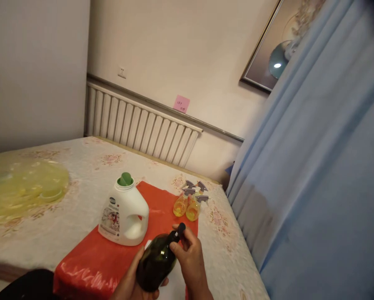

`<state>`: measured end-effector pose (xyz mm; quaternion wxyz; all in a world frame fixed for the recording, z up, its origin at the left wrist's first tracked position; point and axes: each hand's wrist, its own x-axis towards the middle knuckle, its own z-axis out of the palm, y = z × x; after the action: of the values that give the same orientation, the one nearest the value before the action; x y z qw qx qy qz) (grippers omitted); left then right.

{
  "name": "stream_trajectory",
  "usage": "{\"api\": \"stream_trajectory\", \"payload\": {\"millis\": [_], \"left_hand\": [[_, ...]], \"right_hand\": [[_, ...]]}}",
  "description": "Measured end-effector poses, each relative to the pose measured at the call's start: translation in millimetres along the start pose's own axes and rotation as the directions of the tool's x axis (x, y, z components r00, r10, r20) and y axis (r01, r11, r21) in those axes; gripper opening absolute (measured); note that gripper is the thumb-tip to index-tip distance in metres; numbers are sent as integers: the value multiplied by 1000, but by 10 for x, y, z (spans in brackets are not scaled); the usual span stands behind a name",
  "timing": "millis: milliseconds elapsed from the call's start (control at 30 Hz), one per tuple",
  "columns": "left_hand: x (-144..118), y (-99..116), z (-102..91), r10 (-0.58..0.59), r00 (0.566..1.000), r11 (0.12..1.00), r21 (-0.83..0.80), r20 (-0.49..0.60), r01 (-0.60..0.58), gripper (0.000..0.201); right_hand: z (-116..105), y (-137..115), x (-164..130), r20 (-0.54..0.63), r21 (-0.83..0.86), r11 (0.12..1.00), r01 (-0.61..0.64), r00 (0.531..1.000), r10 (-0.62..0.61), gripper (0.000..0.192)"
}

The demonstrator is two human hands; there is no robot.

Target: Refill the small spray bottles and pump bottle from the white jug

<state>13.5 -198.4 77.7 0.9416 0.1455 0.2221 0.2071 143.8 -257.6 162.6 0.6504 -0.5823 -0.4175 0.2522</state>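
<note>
Over the red sheet (93, 254), left hand (129, 283) cradles the bottle (157, 260) tilted up-right, right fingers (177, 246) clamped at its cap (181, 228).

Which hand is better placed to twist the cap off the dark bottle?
Probably the right hand: its fingers already pinch the black cap, while the left hand cradles the dark bottle underneath.

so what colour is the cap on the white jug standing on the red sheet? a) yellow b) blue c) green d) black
c, the white jug standing upright on the red sheet has a green cap on top.
</note>
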Motion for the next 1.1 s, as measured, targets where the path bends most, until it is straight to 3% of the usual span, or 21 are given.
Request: {"api": "stream_trajectory", "payload": {"millis": [133, 333, 433, 733, 867, 1000, 1100], "left_hand": [[-1, -13, -46, -9, 1000, 1000, -12, 26, 10, 53], [-11, -16, -49, 26, 999, 1000, 3, 29, -26, 49], [-20, -24, -51, 23, 999, 1000, 1, 24, -23, 48], [16, -50, -147, -9, 999, 999, 39, 36, 7, 58], [-13, -45, -115, -4, 999, 1000, 29, 45, 2, 53], [-36, -54, -116, -18, 1000, 1000, 24, 26, 17, 53], [-33, -68, -154, 0, 999, 999, 40, 36, -1, 53]], "right_hand": [[13, -6, -30, 92, 102, 993, -56, 995, 46, 42], [126, 58, -53, -85, 60, 997, -43, 995, 48, 36], [155, 25, -69, -109, 25, 1000, -10, 994, 13, 27], [53, -132, -86, 93, 184, 982, -50, 995, 33, 42], [91, -9, -86, -18, 116, 991, -63, 998, 65, 48], [119, 56, -85, -110, 67, 994, -87, 989, 94, 42], [90, 25, -86, 3, 154, 982, -105, 994, 106, 45]]}}
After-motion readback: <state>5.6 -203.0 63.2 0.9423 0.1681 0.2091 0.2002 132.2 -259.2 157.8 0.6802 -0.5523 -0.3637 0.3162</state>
